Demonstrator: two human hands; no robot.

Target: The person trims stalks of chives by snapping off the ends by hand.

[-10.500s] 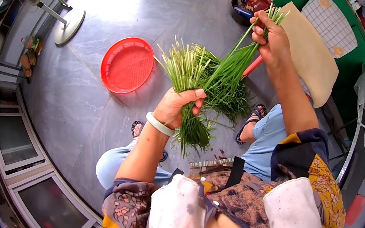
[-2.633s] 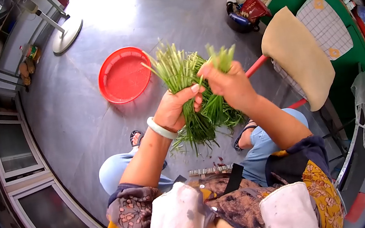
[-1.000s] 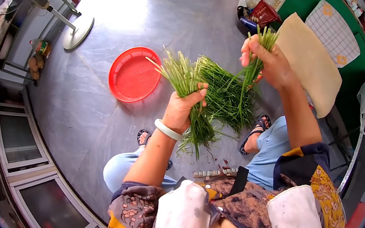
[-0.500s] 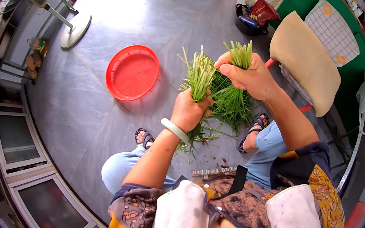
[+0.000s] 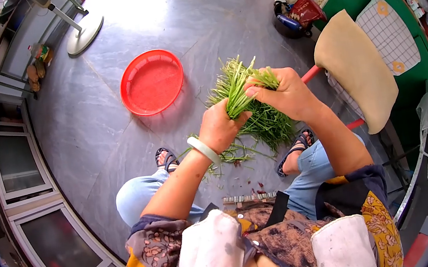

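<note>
Bunch of green stalks (image 5: 239,97): held above the floor (image 5: 88,123), pale ends pointing to the far side; left hand (image 5: 220,128) around it, fingers wrapped closed on the stalks. Smaller bunch (image 5: 266,78): just right of the first, in the right hand (image 5: 291,96), fingers pinching it near its pale ends. Heap of green stalks (image 5: 273,125): on the floor, below the hands. Leaf scraps (image 5: 241,154): near side of the heap. White bracelet (image 5: 204,150): left wrist. Red basket (image 5: 151,82): on the floor, far left of the heap.

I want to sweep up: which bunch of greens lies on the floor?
The big pile spread on the floor; the left hand grips one smaller bunch, the right hand another.
</note>
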